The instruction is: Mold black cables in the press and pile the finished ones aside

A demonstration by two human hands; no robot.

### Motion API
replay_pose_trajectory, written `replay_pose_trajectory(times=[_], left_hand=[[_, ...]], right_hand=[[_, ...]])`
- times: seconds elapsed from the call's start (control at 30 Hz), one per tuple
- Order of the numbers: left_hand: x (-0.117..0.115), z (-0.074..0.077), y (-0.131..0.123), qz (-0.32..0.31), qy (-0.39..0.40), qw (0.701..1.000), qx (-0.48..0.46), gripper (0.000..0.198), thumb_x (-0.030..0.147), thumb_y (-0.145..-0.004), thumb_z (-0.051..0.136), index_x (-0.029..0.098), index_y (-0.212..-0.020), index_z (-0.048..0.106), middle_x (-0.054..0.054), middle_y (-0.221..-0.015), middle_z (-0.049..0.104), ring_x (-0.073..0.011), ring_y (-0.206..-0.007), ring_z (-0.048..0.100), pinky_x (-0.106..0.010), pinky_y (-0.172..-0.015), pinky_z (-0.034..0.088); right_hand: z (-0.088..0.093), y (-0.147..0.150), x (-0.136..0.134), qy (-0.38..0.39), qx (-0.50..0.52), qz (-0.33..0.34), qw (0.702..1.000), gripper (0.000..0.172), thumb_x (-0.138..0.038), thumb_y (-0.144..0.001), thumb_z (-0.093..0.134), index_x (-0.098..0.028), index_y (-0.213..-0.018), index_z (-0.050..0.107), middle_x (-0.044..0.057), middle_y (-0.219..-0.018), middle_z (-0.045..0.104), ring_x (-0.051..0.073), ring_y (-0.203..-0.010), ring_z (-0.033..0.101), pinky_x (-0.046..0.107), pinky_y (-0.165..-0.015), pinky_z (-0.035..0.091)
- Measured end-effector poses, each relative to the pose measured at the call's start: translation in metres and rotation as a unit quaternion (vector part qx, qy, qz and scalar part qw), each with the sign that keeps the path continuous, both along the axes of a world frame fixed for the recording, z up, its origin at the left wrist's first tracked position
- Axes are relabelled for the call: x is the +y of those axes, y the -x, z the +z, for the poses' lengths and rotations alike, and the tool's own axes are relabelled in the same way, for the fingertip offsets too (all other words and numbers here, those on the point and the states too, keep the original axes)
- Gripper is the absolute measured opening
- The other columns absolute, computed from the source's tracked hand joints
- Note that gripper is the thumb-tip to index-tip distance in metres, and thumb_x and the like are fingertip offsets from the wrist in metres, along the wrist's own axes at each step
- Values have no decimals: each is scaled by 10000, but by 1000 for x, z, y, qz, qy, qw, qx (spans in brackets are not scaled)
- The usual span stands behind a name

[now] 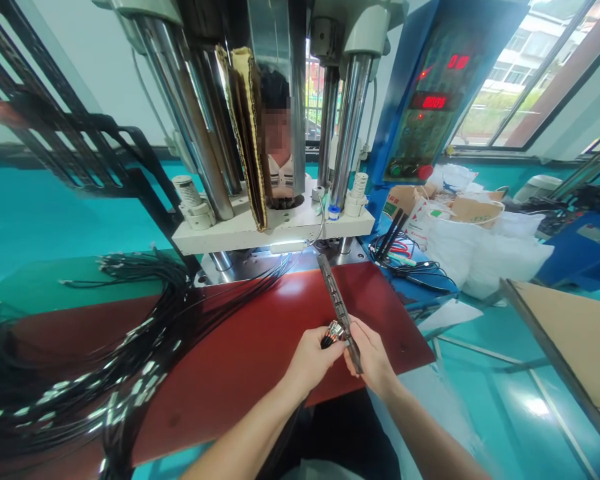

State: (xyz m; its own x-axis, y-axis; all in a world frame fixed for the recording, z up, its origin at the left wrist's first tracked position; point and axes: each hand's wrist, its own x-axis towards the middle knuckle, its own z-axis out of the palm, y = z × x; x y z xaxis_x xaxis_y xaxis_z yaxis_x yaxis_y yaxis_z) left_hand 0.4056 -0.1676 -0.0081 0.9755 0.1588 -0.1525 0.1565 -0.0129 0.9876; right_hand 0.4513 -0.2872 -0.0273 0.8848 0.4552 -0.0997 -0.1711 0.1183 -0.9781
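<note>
In the head view my left hand (313, 359) grips a small bunch of black cables whose metal connector ends (335, 330) stick up between thumb and fingers. My right hand (370, 350) is closed around the lower part of a long, narrow metal bar (334, 290) with a row of slots along it. The bar slants up and left, over the red-brown work board (260, 333). The connector ends meet the bar's side between my hands; whether any sits in a slot I cannot make out. The cables' lower length is mostly hidden by my left hand and arm.
A press with steel columns and a pale plate (220, 235) stands ahead. Many black cables (165, 320) spread over the board's left side. A blue control box (425, 100) shows red digits. White sacks (460, 247) stand right, near a cardboard-topped surface (575, 340).
</note>
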Motion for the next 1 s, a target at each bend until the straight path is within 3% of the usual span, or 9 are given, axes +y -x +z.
replay_pose_trajectory(times=[0.17,0.33,0.53,0.63,0.77,1.0], left_hand=[[1,5,1,-9,-5,999,-32,190,285,-668,557,149,-543,513,26,-491,490,-96,-499,419,-205,-505,319],[2,3,4,-19,16,999,24,229,347,-700,548,155,-592,484,46,-457,443,-62,-381,349,-192,-397,263],[6,6,6,75,82,994,-2,228,387,-738,532,185,-743,427,91,-454,389,-41,-361,294,-160,-358,218],[8,9,4,29,124,991,39,262,398,-699,574,183,-696,423,116,-362,309,-30,-308,203,-166,-331,149],[9,11,1,-28,136,989,55,266,375,-646,617,160,-608,464,104,-307,313,-23,-273,194,-182,-331,118],[6,15,0,19,191,980,54,280,313,-552,674,156,-552,442,99,-370,326,-12,-336,211,-184,-377,130]], right_hand=[[3,4,0,48,-67,3,997,468,-470,-856,430,-121,-1162,488,-66,-424,439,73,-293,376,166,-290,274],[3,5,2,69,-92,33,993,460,-469,-867,404,-118,-1150,490,-63,-426,439,71,-292,360,167,-292,265],[5,6,0,21,-33,-28,999,436,-470,-841,457,-169,-1156,474,-29,-596,513,54,-306,397,161,-275,262],[5,7,-1,30,-36,-22,999,494,-468,-844,455,-176,-1241,420,-42,-563,491,60,-313,403,161,-279,269],[7,8,-2,54,-47,-6,997,557,-471,-839,456,-142,-1285,398,-62,-477,448,73,-312,392,176,-291,288],[10,8,0,115,-102,22,988,574,-464,-839,427,-114,-1293,411,-59,-455,445,72,-331,377,191,-329,319]])
